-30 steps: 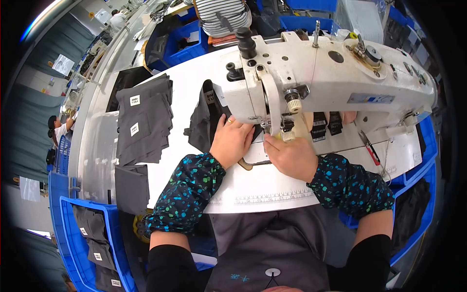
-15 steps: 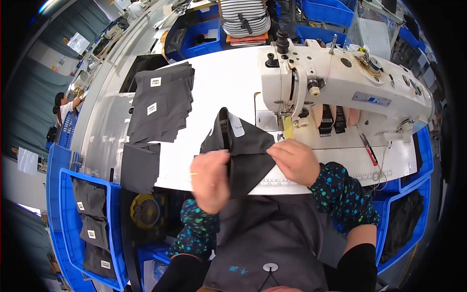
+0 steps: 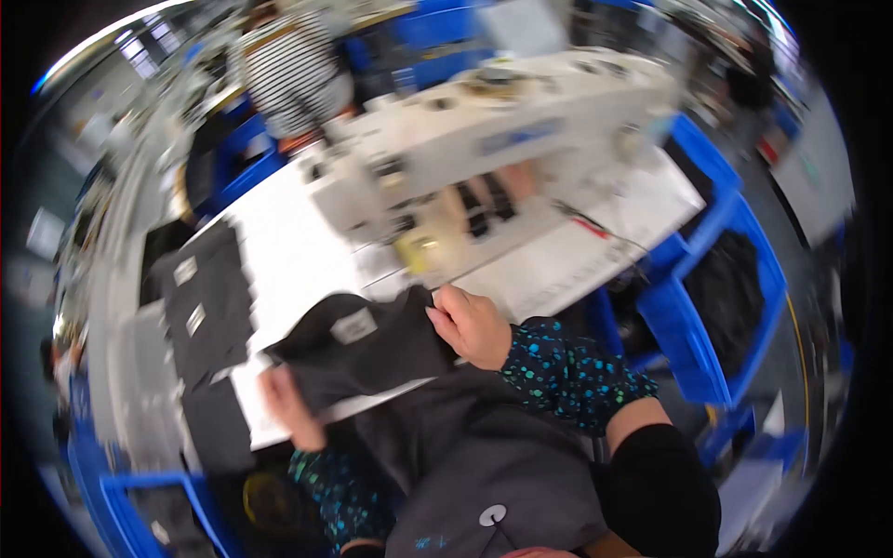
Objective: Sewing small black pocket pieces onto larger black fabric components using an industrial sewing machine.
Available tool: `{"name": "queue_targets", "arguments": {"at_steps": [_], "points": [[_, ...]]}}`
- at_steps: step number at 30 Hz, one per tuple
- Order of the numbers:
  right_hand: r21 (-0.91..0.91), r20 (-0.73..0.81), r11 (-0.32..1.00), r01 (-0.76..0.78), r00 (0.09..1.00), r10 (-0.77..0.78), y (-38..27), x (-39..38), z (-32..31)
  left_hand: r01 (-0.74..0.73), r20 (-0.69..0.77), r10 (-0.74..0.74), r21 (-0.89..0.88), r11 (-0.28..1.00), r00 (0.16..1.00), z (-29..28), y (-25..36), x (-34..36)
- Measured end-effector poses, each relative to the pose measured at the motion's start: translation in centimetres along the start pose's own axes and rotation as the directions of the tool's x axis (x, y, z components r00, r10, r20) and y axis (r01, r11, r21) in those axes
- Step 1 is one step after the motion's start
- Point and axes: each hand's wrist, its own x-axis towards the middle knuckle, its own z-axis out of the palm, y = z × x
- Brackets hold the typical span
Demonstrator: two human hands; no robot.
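A dark grey fabric piece with a white patch spreads between my hands at the table's front edge. My right hand is closed on its right end. My left hand touches the left end, its fingers smeared by motion. The white sewing machine stands beyond the fabric. Grey pieces with small white labels lie stacked on the left of the white tabletop.
Red-handled scissors lie right of the needle area. Blue bins stand right of the table, another at lower left. A person in a striped top sits beyond the machine. The view is blurred.
The fabric has come from under the needle toward the front edge and turned, its patch now facing up between my spread hands. My view has swung right.
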Motion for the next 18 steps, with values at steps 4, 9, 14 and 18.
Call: {"name": "queue_targets", "arguments": {"at_steps": [4,9,14,18], "points": [[-0.114,-0.055,0.97,-0.213,0.977,0.208,2.0,-2.3,-4.5,-0.067,0.2,0.052,0.068,0.995,0.978,1.6,0.3,0.7],[-0.468,-0.144,0.877,0.111,0.969,-0.199,2.3,-4.4,-6.0,-0.089,0.344,0.063,0.06,0.994,0.937,6.0,-1.5,-0.4],[-0.468,0.326,0.775,0.424,0.898,-0.295,4.4,-8.2,1.4,-0.181,0.459,0.076,0.187,0.966,0.885,6.8,-1.4,-1.6],[-0.449,0.246,0.805,0.387,0.92,-0.305,5.0,-8.6,-1.7,-0.039,0.451,-0.057,0.201,0.979,0.891,6.6,0.2,-2.3]]}}
